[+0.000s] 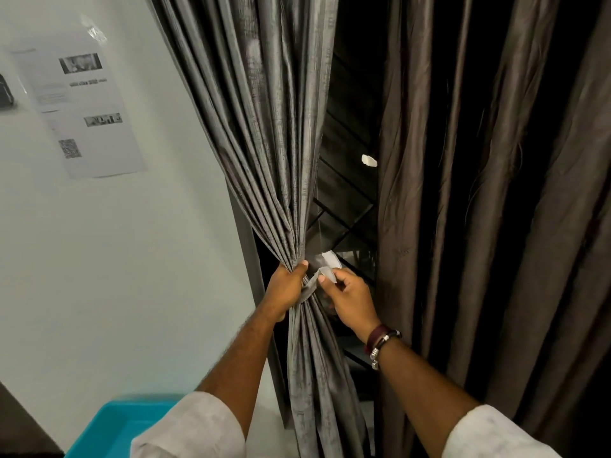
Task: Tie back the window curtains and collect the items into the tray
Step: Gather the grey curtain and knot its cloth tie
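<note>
Head view, looking down at both arms stretched out toward a window. The grey curtain [264, 160] is bunched into a tight waist, and that waist is wrapped by the left hand [287, 289], fingers curled round the gathered folds from the left side, thumb up on top. So the pinch point of the fabric sits right inside that grip, with the pleats fanning out above it and hanging loose below.

The tie-back strap [312, 284] is seen running from under the left hand's fingers across to the right. Its pale end is pinched by the right hand [350, 299] between thumb and fingertips, just beside the left hand, nearly touching. A second pale tab [330, 259] sticks up just above the right hand; how it joins the strap can't really be made out.

A darker brown curtain [479, 226] hangs straight on the right, untied. Dark window glass [347, 193] shows in the gap between the two.

A turquoise tray [122, 424] is partly visible bottom left, below the left sleeve, well apart from the hands. A printed sheet [82, 107] is taped to the white wall [115, 259]. Bracelets [380, 342] are worn on the right wrist.
</note>
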